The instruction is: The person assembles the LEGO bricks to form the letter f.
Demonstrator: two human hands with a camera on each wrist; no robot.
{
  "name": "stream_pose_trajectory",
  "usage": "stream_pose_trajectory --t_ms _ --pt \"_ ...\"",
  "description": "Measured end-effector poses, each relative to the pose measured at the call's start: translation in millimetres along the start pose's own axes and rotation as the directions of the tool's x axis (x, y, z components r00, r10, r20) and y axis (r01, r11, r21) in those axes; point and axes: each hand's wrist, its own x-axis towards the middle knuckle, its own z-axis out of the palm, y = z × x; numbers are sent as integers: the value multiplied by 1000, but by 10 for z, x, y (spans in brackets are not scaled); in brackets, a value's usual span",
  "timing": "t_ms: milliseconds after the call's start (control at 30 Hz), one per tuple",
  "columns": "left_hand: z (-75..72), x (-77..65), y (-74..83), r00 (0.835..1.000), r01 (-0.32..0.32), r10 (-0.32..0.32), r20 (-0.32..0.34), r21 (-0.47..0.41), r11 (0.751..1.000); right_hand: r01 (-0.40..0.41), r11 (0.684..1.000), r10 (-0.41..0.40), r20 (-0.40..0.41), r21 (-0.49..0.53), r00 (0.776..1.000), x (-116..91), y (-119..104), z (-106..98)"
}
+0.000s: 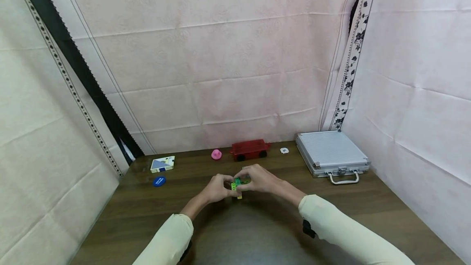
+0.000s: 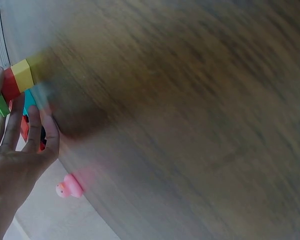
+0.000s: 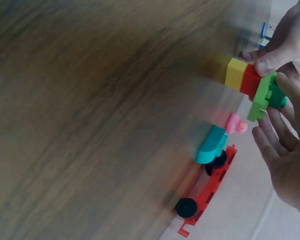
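A small stack of toy bricks stands between my hands: a yellow brick (image 3: pixel 236 74), a red brick (image 3: pixel 250 81), a light green brick (image 3: pixel 261 97) and a dark green brick (image 3: pixel 277 97). My left hand (image 1: pixel 218 187) pinches the stack around its red part, the thumb on its near side. My right hand (image 1: pixel 259 178) pinches the dark green brick at the top, thumb and fingertips on opposite sides. Fingers hide parts of the stack in the head view. Just beyond stands a teal rounded brick (image 3: pixel 211 145).
A red wheeled wagon (image 1: pixel 250 149), a pink duck (image 1: pixel 216 154) and a white flat piece (image 1: pixel 284 150) are at the table's back. A silver case (image 1: pixel 333 152) lies at the right. Picture cards (image 1: pixel 162 164) and a blue disc (image 1: pixel 159 181) lie left.
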Motion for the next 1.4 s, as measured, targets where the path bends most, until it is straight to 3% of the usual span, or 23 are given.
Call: stream_pose_trajectory --t_ms 667,1033,1400 --pt "-9 8 27 1000 2 -2 5 35 999 -37 997 39 31 -74 999 46 34 -24" --pt "-29 9 25 1000 5 -5 -1 61 998 -44 998 44 1 -51 999 14 31 20" --pt "-17 6 11 1000 1 -1 7 58 998 14 999 -14 10 -37 1000 -32 61 27"
